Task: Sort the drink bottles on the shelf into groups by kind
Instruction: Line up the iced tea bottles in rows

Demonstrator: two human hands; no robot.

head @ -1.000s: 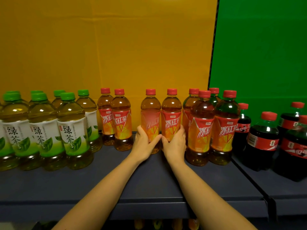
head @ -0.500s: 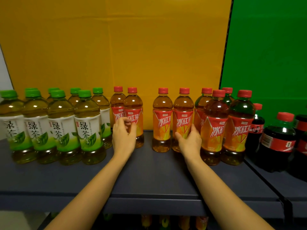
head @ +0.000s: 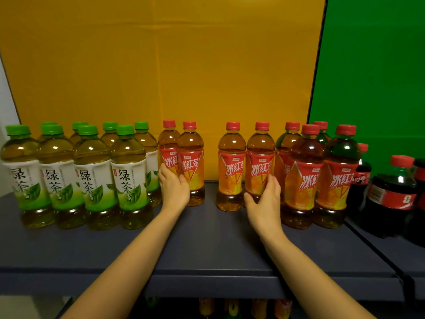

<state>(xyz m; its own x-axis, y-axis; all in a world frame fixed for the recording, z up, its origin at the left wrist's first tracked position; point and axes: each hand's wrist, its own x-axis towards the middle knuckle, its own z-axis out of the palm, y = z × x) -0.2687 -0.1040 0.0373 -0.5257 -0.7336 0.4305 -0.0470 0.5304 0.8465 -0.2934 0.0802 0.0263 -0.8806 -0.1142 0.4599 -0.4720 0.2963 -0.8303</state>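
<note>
Green-capped green tea bottles [head: 128,178] stand grouped at the shelf's left. Red-capped iced tea bottles follow. My left hand [head: 173,188] wraps the lower part of the leftmost iced tea bottle [head: 168,143], and its thumb lies against the neighbouring bottle [head: 192,157]. After a gap stands another pair; my right hand [head: 264,200] grips the right one [head: 259,157], beside its partner [head: 231,162]. More iced tea bottles [head: 303,180] crowd to the right. Dark cola bottles [head: 391,194] stand at the far right.
The dark grey shelf [head: 207,245] has bare room in front of the bottles and in the gap between the two iced tea pairs. A yellow panel [head: 161,65] and a green panel [head: 372,65] back the shelf. More bottles show on a lower shelf [head: 232,307].
My left hand left the middle iced tea bottle and moved left to the leftmost pair. My right hand stays on its bottle. The view shifted left.
</note>
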